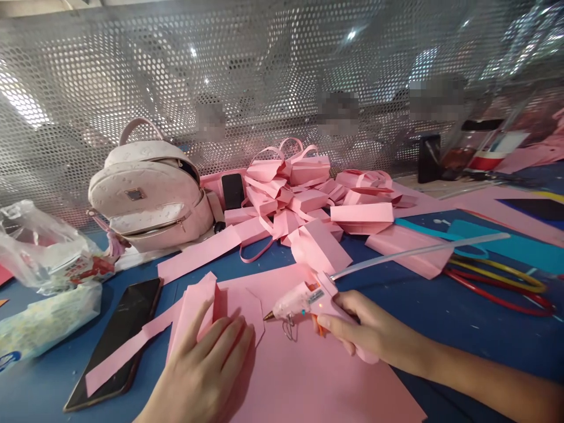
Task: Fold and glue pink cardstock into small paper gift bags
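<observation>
My right hand [356,323] is closed round the handle of a pink glue gun [304,299]. Its metal nozzle points left, and a long clear glue stick [418,255] juts from its back. My left hand [205,358] lies with fingers stretched and spread, pressing on a folded pink paper box [194,305] and the paper beside it. The thumb is hidden. Under both hands is a large pink paper sheet [317,382]. From the box's left side a narrow pink paper strip [118,358] reaches across a black phone [127,317].
Behind the hands rises a heap of pink paper bags [304,194]. A white backpack [150,194] and a plastic bag [44,247] stand left. Red and yellow loops [497,282] and blue sheets [506,241] lie right. A perforated metal screen [264,76] closes off the back.
</observation>
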### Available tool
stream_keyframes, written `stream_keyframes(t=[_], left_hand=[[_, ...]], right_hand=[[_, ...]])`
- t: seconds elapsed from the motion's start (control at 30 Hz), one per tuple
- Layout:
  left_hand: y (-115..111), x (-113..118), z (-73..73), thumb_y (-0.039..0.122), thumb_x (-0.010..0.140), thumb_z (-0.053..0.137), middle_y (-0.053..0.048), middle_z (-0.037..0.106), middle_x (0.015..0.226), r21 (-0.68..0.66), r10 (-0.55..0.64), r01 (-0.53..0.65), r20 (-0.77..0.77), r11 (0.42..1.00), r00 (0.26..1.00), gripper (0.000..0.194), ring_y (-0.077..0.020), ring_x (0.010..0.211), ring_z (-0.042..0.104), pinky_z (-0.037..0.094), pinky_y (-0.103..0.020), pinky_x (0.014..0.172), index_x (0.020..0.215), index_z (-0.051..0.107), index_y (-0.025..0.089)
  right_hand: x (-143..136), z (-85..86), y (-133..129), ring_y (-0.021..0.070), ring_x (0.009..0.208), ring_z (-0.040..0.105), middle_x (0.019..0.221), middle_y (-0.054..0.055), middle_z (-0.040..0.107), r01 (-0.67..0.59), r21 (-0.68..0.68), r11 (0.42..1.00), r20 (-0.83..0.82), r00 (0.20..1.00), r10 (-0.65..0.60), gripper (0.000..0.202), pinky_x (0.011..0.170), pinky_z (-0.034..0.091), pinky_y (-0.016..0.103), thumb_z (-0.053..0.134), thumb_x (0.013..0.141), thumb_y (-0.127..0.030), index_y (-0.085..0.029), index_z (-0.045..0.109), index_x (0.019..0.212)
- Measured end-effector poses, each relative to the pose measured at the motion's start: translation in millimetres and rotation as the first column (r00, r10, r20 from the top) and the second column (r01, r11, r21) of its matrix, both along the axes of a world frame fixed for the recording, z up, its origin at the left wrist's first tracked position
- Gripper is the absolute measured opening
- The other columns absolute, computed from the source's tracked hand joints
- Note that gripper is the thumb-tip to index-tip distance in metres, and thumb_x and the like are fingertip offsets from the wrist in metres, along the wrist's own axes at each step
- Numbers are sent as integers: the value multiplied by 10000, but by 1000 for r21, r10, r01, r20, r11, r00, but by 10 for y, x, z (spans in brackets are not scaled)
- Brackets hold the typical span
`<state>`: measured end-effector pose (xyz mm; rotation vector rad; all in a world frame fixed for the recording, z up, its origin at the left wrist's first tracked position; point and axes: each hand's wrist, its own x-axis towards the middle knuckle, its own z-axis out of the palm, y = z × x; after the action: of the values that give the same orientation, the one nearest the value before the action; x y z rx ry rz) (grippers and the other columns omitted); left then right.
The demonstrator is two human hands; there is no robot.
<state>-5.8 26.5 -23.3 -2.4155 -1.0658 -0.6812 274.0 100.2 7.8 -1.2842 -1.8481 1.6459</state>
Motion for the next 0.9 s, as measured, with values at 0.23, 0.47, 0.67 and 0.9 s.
stream_keyframes(t=[0.23, 0.47, 0.67, 0.9], left_hand=[[-33, -1, 39, 380, 927, 631, -60, 794, 1012, -24, 10, -8, 95, 1000, 995, 303, -225, 930, 725, 150, -480, 1255, 1080, 739, 142], [-78, -39, -4, 289, 917, 641, -53, 799, 1013, -8, 25, -24, 108, 1000, 994, 232, -216, 902, 729, 189, -504, 1244, 1060, 732, 130], [-92, -74, -26, 216, 899, 653, -52, 798, 1025, 2, 18, -19, 110, 1000, 994, 200, -207, 880, 730, 235, -544, 1223, 1069, 724, 138], [-93, -108, -50, 168, 891, 657, -63, 795, 1025, 5, 6, -6, 109, 1000, 994, 202, -216, 906, 737, 275, -583, 1204, 1079, 724, 138]], right_hand=[[-15, -8, -1, 122, 523, 483, 530, -41, 486, -22, 19, 1000, -41, 999, 23, 474, 573, 434, 268, 580, 866, -619, -154, 631, 790], [-4, -139, -59, 136, 534, 509, 561, -20, 515, 58, 89, 994, -11, 998, -57, 563, 533, 410, 271, 560, 830, -721, -164, 634, 792], [-7, -163, -109, 120, 485, 445, 528, -51, 421, 47, 177, 983, -5, 999, -47, 506, 456, 356, 244, 583, 845, -667, -175, 600, 729], [-12, -150, -113, 120, 519, 414, 561, -42, 409, -1, 273, 962, 21, 1000, -5, 424, 468, 342, 237, 592, 886, -566, -183, 583, 704]])
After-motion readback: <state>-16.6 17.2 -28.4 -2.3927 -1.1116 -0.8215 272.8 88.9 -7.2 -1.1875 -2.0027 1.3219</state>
